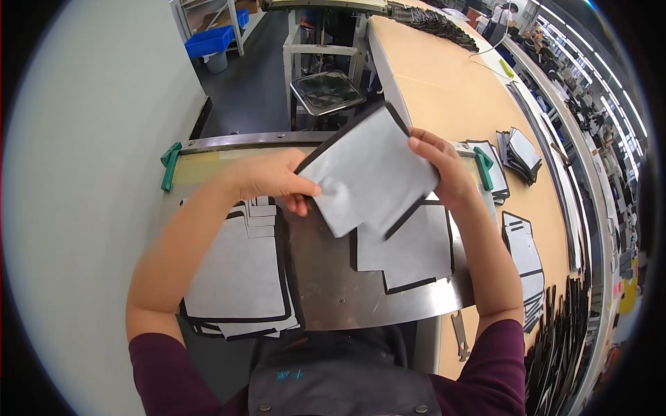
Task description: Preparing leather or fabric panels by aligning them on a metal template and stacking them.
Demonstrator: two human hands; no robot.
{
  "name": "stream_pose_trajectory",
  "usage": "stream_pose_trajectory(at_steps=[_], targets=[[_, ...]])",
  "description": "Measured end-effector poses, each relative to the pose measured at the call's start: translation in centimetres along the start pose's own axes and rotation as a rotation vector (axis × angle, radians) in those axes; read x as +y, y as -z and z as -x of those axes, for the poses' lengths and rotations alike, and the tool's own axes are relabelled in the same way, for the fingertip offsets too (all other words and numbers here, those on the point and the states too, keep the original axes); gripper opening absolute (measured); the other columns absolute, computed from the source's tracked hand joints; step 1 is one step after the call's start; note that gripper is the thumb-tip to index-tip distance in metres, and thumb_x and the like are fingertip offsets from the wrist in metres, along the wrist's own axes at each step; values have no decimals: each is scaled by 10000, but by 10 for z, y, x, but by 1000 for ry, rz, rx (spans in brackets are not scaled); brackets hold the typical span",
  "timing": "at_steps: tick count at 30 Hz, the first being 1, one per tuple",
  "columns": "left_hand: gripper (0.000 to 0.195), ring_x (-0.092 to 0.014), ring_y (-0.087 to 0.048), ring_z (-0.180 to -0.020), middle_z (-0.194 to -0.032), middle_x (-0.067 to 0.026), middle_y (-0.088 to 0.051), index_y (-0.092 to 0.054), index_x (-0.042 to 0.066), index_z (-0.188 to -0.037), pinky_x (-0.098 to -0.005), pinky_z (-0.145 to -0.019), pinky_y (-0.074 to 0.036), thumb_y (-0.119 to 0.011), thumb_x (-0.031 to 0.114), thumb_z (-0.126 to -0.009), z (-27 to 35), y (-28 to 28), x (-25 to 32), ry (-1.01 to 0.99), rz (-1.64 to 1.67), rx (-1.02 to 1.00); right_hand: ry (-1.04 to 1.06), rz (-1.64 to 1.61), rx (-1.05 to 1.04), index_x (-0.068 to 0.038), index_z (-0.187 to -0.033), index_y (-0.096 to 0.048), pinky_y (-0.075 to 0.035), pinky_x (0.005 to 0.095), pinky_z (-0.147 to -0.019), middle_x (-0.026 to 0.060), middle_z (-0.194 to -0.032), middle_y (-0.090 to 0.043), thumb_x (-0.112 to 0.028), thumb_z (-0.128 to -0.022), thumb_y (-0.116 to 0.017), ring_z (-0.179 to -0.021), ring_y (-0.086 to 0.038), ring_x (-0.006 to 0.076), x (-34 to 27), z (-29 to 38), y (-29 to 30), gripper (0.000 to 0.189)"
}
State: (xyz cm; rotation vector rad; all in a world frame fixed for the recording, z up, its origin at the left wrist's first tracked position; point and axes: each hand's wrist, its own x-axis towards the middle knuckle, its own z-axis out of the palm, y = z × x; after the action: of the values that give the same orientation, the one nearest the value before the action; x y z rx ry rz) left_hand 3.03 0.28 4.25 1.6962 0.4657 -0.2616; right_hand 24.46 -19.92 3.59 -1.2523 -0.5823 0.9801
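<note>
Between my two hands a white panel with black edging (372, 171) is held tilted above a metal work plate (333, 291). My left hand (276, 179) pinches its left corner, the thumb on the white face. My right hand (439, 164) grips its right edge, thumb on top. Beneath the panel, on the right of the plate, lies a similar notched white panel (411, 249), partly covered by the held one. A stack of white panels with black borders (234, 270) lies on the left of the plate, below my left forearm, its lower pieces sticking out unevenly.
Green clamps (169, 166) (484, 169) sit at the plate's far corners. On the tan table (437, 99) at right are panel stacks (520, 151), dark strips (559, 333) and a flat metal wrench (460, 335). A stool (328, 93) stands beyond the plate; a pale wall (93, 156) is at left.
</note>
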Motion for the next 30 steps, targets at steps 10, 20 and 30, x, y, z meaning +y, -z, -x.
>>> stream_pose_trajectory(at_steps=[10, 20, 30], targets=[[446, -331, -609, -1120, -1275, -176, -610, -577, -14, -1206, -413, -934, -492, -678, 297, -901, 0, -37, -15, -495, -1042, 760, 423, 1306, 149, -104, -1335, -504, -506, 381, -701, 77, -856, -618, -151, -809, -746, -787, -641, 268, 24, -5, -1, 581], [796, -319, -342, -1429, -1516, -198, -394, -408, -52, -1428, -490, -1178, -241, -502, 576, -948, 0, -45, -39, -358, -1175, 488, 557, 1706, -97, -40, -1345, -531, -378, 412, -1096, 160, -1435, -497, -320, -942, -611, -1292, -501, 332, 37, 17, -15, 497], [835, -335, -306, -1444, -1523, -232, -357, -380, -63, -1444, -522, -1192, -180, -528, 581, -933, -1, -40, -41, -371, -1176, 484, 604, 1813, -36, 23, -1352, -500, -335, 455, -1129, 186, -1389, -492, -349, -946, -592, -1289, -484, 322, 45, 20, -24, 559]])
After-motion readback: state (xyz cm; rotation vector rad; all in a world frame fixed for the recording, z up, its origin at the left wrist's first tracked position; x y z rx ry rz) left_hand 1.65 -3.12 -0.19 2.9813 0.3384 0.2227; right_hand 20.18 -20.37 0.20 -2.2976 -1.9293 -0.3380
